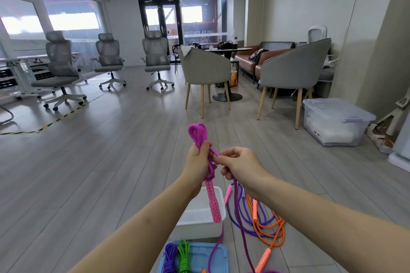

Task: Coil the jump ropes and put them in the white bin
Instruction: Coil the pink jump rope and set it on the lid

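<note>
While the left hand [198, 157] grips a folded bundle of magenta jump rope [198, 133] upright at chest height, its loops stand out above the fist and a pink patterned handle [213, 203] hangs below it. Fingers curled round the bundle, firm hold.

Right hand [238, 165]: thumb and forefinger pinch a single magenta strand just beside the left fist, at the waist of the bundle. Other fingers loosely curled. The free tail runs down from this hand toward the floor, past the second pink handle [228, 194].

White bin [200, 219]: on the floor directly below the hands, open, apparently nothing in it yet.

Beside the bin, on the right: an orange jump rope [271, 231] and a purple jump rope [241, 217] lie loose and tangled over each other, uncoiled.

Near the bottom edge: a blue lid or tray [218, 257] carrying a coiled purple bundle [170, 258] and a coiled green bundle [184, 257]. Both outside the bin.

Judgement on step: wrapping the tail round the gathered magenta loops to bind the coil. First rope for the bin, so early in the task.

Next move calls for: left fist holding the loops tight so they do not splay; right hand carrying the strand round the waist with steady tension, taking up the slack, securing the end, then lowering the bundle into the bin. The trailing tail may snag the loose ropes on the floor.
</note>
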A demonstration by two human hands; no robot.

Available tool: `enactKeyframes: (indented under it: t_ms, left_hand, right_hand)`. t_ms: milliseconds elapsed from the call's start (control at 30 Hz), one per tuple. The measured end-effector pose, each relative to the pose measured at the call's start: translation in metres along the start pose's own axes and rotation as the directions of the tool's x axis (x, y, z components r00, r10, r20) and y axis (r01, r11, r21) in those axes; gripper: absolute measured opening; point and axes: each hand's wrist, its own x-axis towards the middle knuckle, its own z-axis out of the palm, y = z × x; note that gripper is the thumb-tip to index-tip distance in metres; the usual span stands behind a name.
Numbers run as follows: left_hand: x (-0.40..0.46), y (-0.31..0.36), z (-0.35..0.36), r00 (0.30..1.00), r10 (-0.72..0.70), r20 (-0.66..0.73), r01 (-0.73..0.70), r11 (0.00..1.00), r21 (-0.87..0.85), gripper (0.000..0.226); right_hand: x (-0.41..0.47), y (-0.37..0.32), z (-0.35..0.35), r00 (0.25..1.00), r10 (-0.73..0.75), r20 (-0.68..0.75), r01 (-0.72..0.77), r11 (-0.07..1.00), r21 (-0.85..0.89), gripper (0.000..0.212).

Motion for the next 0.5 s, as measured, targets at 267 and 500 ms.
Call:
enactKeyframes:
  t_ms: [267, 500]
  left_hand:
    - [0.029, 0.025, -0.026, 0.991, -0.117, -0.068, 0.051, 0.789, -0.612, 0.027]
    - [0.037, 0.043, -0.058, 0.993, -0.104, 0.046, 0.108, 0.736, -0.668, 0.031]
  right_hand:
    - [-0.004, 0.01, -0.004, 0.92, -0.053, 0.388, 0.19, 0.927, -0.324, 0.011]
    - [0.002, 0.004, -0.04, 0.873, -0.015, 0.488, 0.334, 0.746, -0.576, 0.024]
